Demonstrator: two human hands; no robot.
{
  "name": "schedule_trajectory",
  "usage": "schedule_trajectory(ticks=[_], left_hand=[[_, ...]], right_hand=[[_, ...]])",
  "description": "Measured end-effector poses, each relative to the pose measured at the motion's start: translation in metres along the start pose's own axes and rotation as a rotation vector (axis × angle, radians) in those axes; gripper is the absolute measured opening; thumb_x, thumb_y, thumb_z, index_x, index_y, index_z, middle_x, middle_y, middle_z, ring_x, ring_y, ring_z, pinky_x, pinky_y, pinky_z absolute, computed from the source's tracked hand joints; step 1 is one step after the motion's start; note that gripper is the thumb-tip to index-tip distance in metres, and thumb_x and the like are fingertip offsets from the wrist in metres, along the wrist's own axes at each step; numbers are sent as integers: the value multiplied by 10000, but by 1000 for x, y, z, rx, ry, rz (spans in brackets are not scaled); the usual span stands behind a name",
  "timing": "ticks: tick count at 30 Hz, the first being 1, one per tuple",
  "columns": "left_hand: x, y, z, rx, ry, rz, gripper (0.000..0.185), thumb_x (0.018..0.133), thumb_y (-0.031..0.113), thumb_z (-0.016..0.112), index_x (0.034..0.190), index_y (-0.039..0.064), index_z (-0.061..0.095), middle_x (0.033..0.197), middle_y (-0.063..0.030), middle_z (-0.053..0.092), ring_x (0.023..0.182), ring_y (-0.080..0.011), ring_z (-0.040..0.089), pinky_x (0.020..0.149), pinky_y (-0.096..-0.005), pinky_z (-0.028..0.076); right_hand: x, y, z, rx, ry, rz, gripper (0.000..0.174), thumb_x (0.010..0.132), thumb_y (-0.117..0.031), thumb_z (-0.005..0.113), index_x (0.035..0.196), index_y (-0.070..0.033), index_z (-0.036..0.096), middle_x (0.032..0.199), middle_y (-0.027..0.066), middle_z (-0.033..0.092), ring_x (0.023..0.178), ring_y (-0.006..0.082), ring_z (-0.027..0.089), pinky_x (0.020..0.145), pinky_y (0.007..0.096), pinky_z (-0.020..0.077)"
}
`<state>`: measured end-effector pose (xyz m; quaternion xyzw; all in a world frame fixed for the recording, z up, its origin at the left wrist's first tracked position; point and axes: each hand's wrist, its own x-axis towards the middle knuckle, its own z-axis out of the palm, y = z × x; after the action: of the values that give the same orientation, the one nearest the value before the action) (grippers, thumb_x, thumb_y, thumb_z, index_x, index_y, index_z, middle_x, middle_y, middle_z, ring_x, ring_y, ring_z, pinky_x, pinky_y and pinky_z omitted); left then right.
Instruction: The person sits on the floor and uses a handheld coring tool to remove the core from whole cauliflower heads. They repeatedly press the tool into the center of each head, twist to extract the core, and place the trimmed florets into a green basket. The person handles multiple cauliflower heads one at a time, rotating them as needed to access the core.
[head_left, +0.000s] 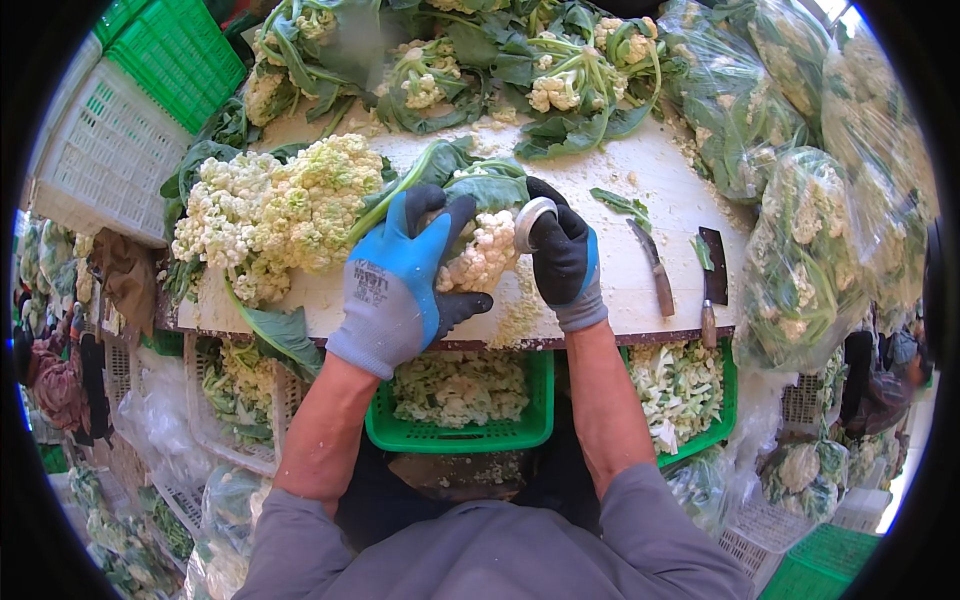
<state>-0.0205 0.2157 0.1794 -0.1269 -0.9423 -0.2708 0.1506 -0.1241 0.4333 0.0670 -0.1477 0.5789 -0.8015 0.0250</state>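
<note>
My left hand (409, 266), in a blue and grey work glove with black fingertips, holds a cauliflower head (480, 255) above the white tabletop (360, 304). Green leaves cover the head's upper side. My right hand (562, 255), gloved alike, grips a round metal ring-like tool (532, 223) at the right side of the head; the rest of the tool is hidden in the fingers. A larger cauliflower (300, 202) lies left of my left hand. To the right lie a curved knife (652, 262) with a wooden handle and a cleaver (715, 270) with a wooden handle.
Leafy cauliflowers (570, 75) line the table's far side. Bagged cauliflowers (802, 255) are stacked at right. Below the near edge stand a green crate of florets (460, 441), another green crate (727, 420) with cut pieces, and a white crate (202, 420). More crates stand at upper left.
</note>
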Motion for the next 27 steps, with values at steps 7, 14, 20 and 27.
schedule_trajectory(ticks=[7,14,20,27], left_hand=[[3,2,15,168,28,-22,985,659,368,1010,1538,142,627,1606,-239,515,1398,-463,574,1130,-539,519],[1,0,29,113,14,-56,859,705,270,965,1501,166,658,1529,-237,565,1342,-471,610,1102,-544,534],[8,11,37,130,54,-4,746,743,255,928,1446,149,700,1450,-235,614,1268,-459,651,1069,-493,563],[8,-42,20,5,194,-13,720,728,164,942,1400,34,718,1367,-173,662,1254,-361,658,1119,-440,531]], right_hand=[[1,-39,-11,-149,3,-18,483,1129,-360,660,1380,48,724,1286,92,771,1149,159,706,1045,347,549],[-10,25,-23,-473,-147,-188,361,1128,-129,554,1417,33,697,1366,148,756,1226,240,722,1106,380,551],[-20,6,-8,11,31,375,621,1191,-556,439,1440,-57,712,1276,18,738,1105,133,689,1014,316,541],[-14,41,53,394,121,340,351,1136,-286,644,1346,-25,746,1285,46,754,1173,128,676,1031,329,550]])
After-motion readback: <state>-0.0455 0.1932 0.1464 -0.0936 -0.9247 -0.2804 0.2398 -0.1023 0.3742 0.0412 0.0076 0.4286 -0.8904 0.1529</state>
